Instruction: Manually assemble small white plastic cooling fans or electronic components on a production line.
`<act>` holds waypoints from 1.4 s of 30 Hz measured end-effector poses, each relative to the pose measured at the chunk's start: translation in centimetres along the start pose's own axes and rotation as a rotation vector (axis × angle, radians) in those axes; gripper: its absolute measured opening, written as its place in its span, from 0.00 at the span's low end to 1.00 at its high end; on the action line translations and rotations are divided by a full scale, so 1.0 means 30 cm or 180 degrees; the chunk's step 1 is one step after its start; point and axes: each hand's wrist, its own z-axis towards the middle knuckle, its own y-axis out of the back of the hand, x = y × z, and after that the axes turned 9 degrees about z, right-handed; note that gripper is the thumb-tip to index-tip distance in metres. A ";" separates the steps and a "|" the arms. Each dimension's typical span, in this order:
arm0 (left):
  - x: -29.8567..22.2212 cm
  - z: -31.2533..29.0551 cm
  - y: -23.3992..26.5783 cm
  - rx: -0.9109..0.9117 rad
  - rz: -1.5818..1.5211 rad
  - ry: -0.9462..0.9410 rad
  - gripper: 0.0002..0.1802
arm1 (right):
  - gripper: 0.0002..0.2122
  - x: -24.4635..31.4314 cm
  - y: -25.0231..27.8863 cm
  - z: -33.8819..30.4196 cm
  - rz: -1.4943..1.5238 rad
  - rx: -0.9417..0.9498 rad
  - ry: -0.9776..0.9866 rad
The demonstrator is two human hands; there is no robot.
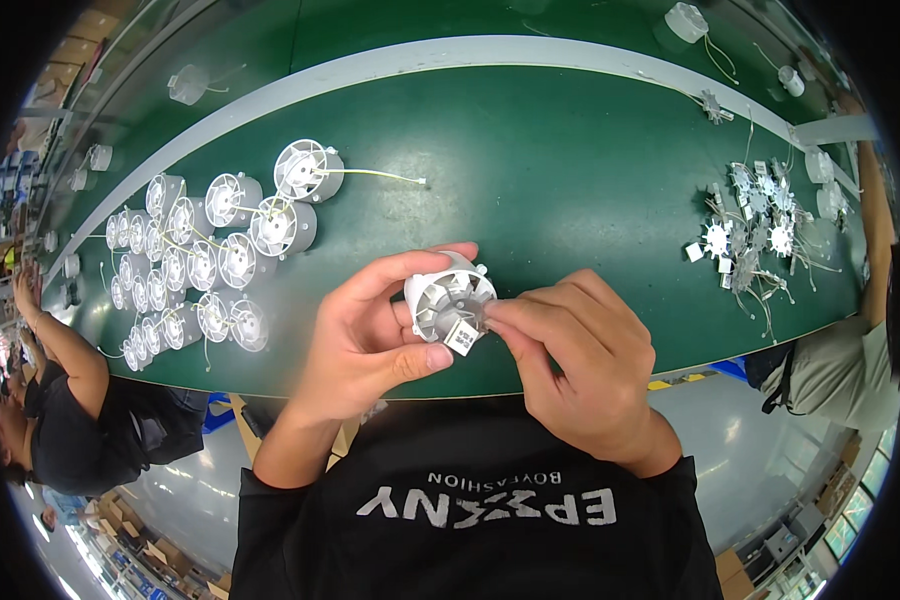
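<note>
A white round plastic fan housing (432, 296) with ribs inside is held over the near middle of the table by my left hand (365, 335), fingers behind it and thumb along its lower side. A small white printed label (461, 337) sticks out at the housing's lower edge. My right hand (580, 350) is closed in a pinch at the housing's right rim, thumb and forefinger together at its opening. Whatever lies between those fingertips is hidden. Inside the housing, a greyish part shows near the pinch, too small to tell clearly.
Several white fan housings (238, 262) with thin wires stand in rows on the green table (530, 170) at left. A heap of small star-shaped wired parts (760, 225) lies at right. A pale rail (450, 50) curves across the back. People sit at both sides.
</note>
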 end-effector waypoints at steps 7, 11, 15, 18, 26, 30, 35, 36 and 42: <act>0.001 0.009 -0.021 -0.0140 0.0019 -0.0150 0.33 | 0.13 0.012 0.008 -0.014 -0.0185 0.0157 -0.0035; 0.008 0.003 -0.008 0.0059 0.0046 -0.0004 0.30 | 0.14 -0.009 0.009 -0.006 -0.0382 -0.0034 0.0195; 0.013 0.005 0.001 0.0065 0.0030 0.0023 0.28 | 0.15 -0.002 0.006 -0.014 -0.0342 0.0099 0.0014; 0.026 0.009 0.017 0.0255 -0.0172 0.0000 0.25 | 0.14 0.010 0.005 -0.028 -0.0507 0.0144 -0.0068; 0.023 0.010 -0.016 0.0018 0.0596 -0.0267 0.22 | 0.11 0.026 0.008 -0.012 -0.0586 0.0317 -0.0268; 0.011 0.017 -0.002 0.0100 0.0701 -0.0305 0.23 | 0.10 0.002 -0.001 0.000 -0.0139 0.0123 -0.0229; 0.010 0.007 -0.001 0.0000 0.0155 -0.0253 0.23 | 0.12 -0.028 -0.007 -0.041 0.1300 0.0257 -0.1138; 0.010 0.009 -0.005 0.0008 0.0149 -0.0251 0.23 | 0.12 -0.036 -0.019 -0.051 0.1593 0.0036 -0.1226; 0.004 0.019 -0.019 -0.0079 0.0309 -0.0276 0.22 | 0.14 -0.040 -0.029 -0.054 0.2070 -0.0373 -0.1562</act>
